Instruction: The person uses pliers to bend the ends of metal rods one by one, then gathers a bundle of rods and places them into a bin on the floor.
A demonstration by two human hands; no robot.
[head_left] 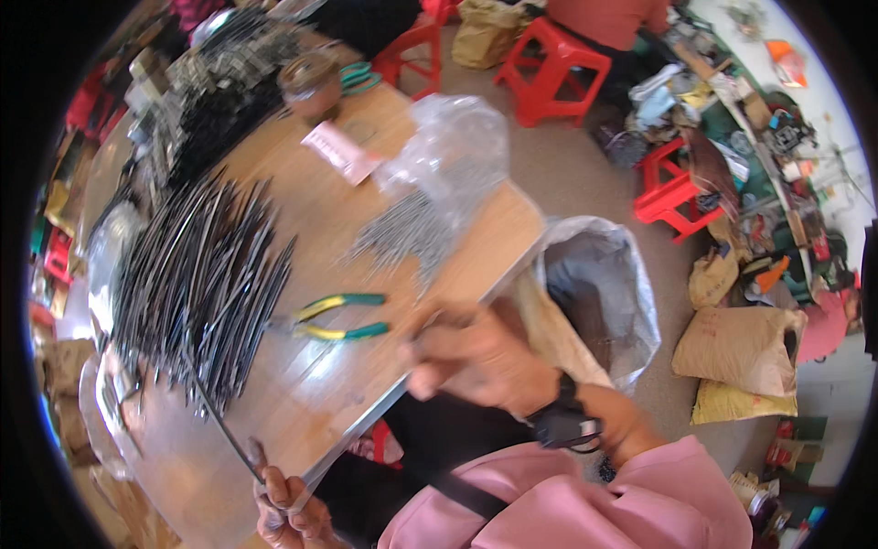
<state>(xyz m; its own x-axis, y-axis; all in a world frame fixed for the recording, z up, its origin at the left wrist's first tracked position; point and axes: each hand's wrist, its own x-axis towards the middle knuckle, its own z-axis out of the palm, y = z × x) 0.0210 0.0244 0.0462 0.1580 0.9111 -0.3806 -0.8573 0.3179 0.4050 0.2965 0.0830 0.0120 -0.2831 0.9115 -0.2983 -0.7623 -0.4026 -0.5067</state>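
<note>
My left hand (291, 514) is closed around the end of a thin dark strip (222, 423) at the table's near edge. The strip slants up and left to a heap of long black strips (206, 284); whether they are tied or wired pieces I cannot make out. Over the table's right edge, my right hand (480, 357) is blurred, its fingers partly bent, and I cannot see whether anything is in them. Between that hand and the heap lie pliers (352, 316) with green and yellow handles. Behind them, short thin grey metal pieces (402, 233) spill from a clear plastic bag (466, 137).
A pink-white packet (338, 153), a brown tape roll (309, 82) and green-handled scissors (360, 79) lie farther back on the wooden table (494, 252). An open silver-lined sack (631, 302) stands against its right side. Red stools (553, 69) and other people are beyond.
</note>
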